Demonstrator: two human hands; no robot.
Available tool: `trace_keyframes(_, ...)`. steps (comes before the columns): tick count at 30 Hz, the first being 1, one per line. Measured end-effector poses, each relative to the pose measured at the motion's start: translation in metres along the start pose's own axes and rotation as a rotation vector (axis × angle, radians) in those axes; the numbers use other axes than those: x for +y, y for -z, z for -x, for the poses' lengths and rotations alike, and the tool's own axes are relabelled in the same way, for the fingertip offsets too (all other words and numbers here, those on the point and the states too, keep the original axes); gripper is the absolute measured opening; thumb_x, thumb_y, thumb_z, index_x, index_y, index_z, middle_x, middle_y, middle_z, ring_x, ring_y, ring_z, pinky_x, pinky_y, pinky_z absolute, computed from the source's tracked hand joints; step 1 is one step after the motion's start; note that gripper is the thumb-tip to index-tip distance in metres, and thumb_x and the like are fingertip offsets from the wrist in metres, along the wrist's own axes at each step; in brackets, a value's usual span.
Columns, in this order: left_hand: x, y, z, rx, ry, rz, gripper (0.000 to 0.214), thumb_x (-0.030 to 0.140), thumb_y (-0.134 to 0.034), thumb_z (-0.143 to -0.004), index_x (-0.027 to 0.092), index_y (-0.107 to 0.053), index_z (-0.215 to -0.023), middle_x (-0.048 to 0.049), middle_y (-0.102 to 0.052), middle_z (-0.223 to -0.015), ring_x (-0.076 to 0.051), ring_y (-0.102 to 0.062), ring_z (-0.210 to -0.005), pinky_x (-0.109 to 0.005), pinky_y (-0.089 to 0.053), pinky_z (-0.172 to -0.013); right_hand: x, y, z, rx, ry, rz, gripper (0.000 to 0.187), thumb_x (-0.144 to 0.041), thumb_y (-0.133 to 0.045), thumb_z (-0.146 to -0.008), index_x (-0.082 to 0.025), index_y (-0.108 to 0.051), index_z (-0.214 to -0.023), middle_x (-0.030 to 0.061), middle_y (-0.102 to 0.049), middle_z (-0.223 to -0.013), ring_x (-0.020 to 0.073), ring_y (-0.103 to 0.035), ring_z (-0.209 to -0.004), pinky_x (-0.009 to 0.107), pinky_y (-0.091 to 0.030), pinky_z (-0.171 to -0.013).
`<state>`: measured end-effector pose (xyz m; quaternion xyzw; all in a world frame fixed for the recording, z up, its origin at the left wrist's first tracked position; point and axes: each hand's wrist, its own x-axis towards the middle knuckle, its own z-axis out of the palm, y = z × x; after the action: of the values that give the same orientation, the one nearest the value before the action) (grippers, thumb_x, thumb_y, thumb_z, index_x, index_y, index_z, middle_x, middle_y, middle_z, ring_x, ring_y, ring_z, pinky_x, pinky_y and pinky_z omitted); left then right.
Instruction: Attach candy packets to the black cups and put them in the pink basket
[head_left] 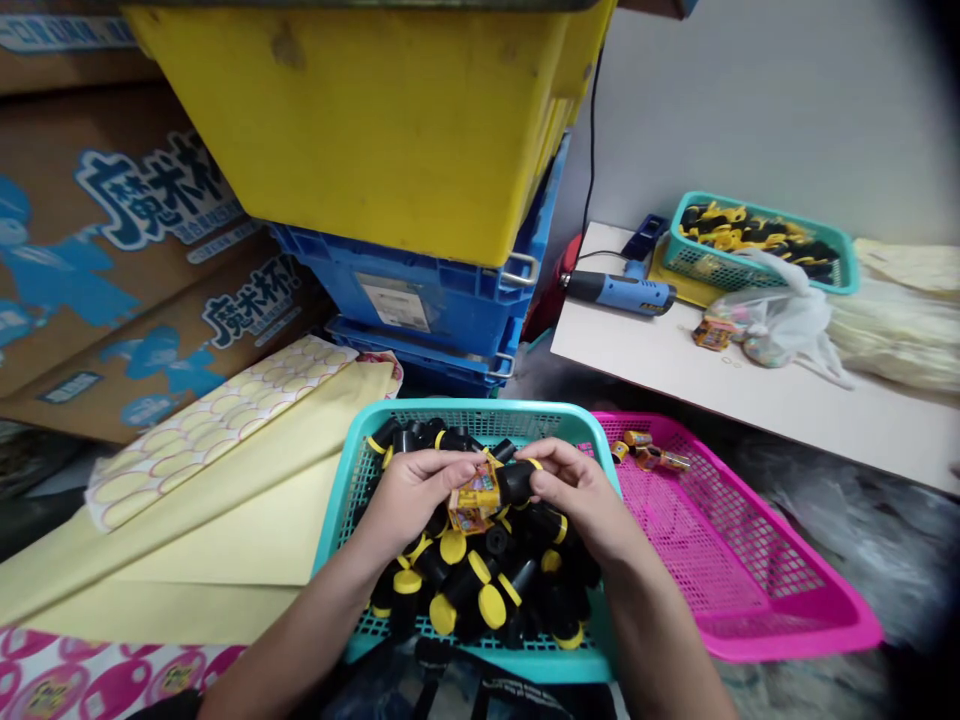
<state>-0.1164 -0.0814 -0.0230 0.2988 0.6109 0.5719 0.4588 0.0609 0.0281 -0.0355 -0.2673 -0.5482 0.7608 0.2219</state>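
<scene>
Over the teal basket point(487, 408), my left hand point(412, 490) pinches an orange printed wrapper sleeve point(474, 500). My right hand point(581, 490) grips a small black canister point(516, 483) with a yellow cap. The canister's free end meets the sleeve; I cannot tell how far it sits inside. Below both hands, many loose black canisters with yellow caps point(491, 605) fill the basket. To the right, a pink basket point(750, 590) holds several small canisters in orange printed wraps point(649, 455) near its far end.
At the left lie yellow-backed printed sheets point(247, 500) beside cardboard boxes point(150, 250). Ahead stand stacked blue crates point(405, 300) under a yellow bin point(360, 120). A white table point(645, 350) at right carries a blue heat gun point(622, 293), another teal basket point(847, 265) and a plastic bag point(787, 320).
</scene>
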Motion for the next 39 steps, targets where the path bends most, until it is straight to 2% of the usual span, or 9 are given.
trace_keyframes(6,0.003,0.002,-0.001,-0.087,0.024,-0.013,0.024,0.035,-0.075,-0.072,0.019,-0.077,-0.089,-0.0069,-0.076,-0.094,-0.022,-0.071,-0.088,-0.032,-0.055,-0.084,0.006,-0.01,-0.001,0.035,0.028,0.12,0.037,-0.036,-0.08,-0.07,-0.019,-0.06,-0.095,0.0018,-0.061,-0.087,0.0117,-0.057,-0.078,0.022,-0.047,-0.069)
trace_keyframes(11,0.008,0.0,0.006,-0.128,0.117,0.167,0.039,0.031,-0.082,-0.063,0.016,-0.073,-0.097,-0.0078,-0.076,-0.093,-0.02,-0.07,-0.08,-0.03,-0.058,-0.072,0.015,-0.022,-0.002,0.027,0.218,0.111,0.035,-0.03,-0.082,-0.068,-0.022,-0.059,-0.093,0.004,-0.055,-0.106,0.0162,-0.056,-0.096,0.024,-0.049,-0.076)
trace_keyframes(14,0.005,-0.006,0.011,-0.125,0.135,0.239,0.036,0.024,-0.084,-0.059,0.016,-0.072,-0.092,-0.0039,-0.074,-0.086,-0.016,-0.068,-0.072,-0.027,-0.057,-0.067,0.017,-0.026,-0.002,-0.052,0.204,0.013,0.026,-0.041,-0.071,-0.08,-0.023,-0.062,-0.096,0.0045,-0.05,-0.119,0.0177,-0.051,-0.11,0.028,-0.046,-0.091)
trace_keyframes(16,0.001,-0.011,0.013,-0.112,0.13,0.275,0.032,0.024,-0.083,-0.06,0.016,-0.072,-0.089,-0.0028,-0.073,-0.085,-0.014,-0.067,-0.072,-0.026,-0.057,-0.067,0.019,-0.03,-0.002,-0.114,0.08,-0.112,0.034,-0.052,-0.059,-0.087,-0.024,-0.06,-0.107,0.0057,-0.051,-0.12,0.0178,-0.052,-0.108,0.029,-0.045,-0.091)
trace_keyframes(19,-0.003,-0.017,0.014,-0.097,0.114,0.31,0.032,0.023,-0.084,-0.058,0.015,-0.072,-0.087,-0.0039,-0.074,-0.088,-0.014,-0.067,-0.075,-0.026,-0.056,-0.071,0.027,-0.035,-0.003,-0.192,-0.045,-0.284,0.048,-0.061,-0.058,-0.084,-0.023,-0.056,-0.114,0.0066,-0.057,-0.107,0.0164,-0.056,-0.092,0.028,-0.046,-0.081)
trace_keyframes(26,-0.013,-0.018,0.016,-0.087,0.087,0.312,0.03,0.021,-0.082,-0.062,0.017,-0.072,-0.09,-0.0042,-0.073,-0.096,-0.014,-0.067,-0.083,-0.025,-0.054,-0.078,0.043,-0.031,-0.004,-0.105,0.12,-0.137,0.035,-0.053,-0.059,-0.087,-0.02,-0.059,-0.101,0.0043,-0.055,-0.107,0.0144,-0.052,-0.096,0.025,-0.041,-0.087)
trace_keyframes(34,-0.013,-0.015,0.019,-0.085,0.062,0.19,0.033,0.018,-0.083,-0.059,0.017,-0.07,-0.089,-0.0032,-0.072,-0.091,-0.015,-0.066,-0.08,-0.024,-0.055,-0.073,0.033,-0.033,-0.005,-0.163,0.034,-0.251,0.044,-0.059,-0.057,-0.085,-0.018,-0.06,-0.1,0.0059,-0.057,-0.101,0.0154,-0.055,-0.09,0.027,-0.045,-0.083)
trace_keyframes(37,-0.006,-0.013,0.021,-0.101,0.005,0.161,0.034,0.021,-0.08,-0.065,0.018,-0.071,-0.098,-0.0063,-0.072,-0.104,-0.02,-0.067,-0.094,-0.027,-0.056,-0.08,0.027,-0.031,-0.003,-0.191,0.051,-0.24,0.043,-0.056,-0.064,-0.082,-0.02,-0.06,-0.106,0.0068,-0.058,-0.108,0.0171,-0.056,-0.097,0.03,-0.045,-0.088)
trace_keyframes(39,-0.002,-0.009,0.023,-0.198,0.012,0.21,0.038,0.027,-0.074,-0.074,0.02,-0.069,-0.111,-0.0093,-0.067,-0.12,-0.025,-0.064,-0.107,-0.033,-0.056,-0.087,0.026,-0.028,-0.002,-0.189,0.076,-0.207,0.044,-0.051,-0.07,-0.078,-0.022,-0.059,-0.11,0.0057,-0.058,-0.109,0.0172,-0.057,-0.098,0.029,-0.046,-0.088)
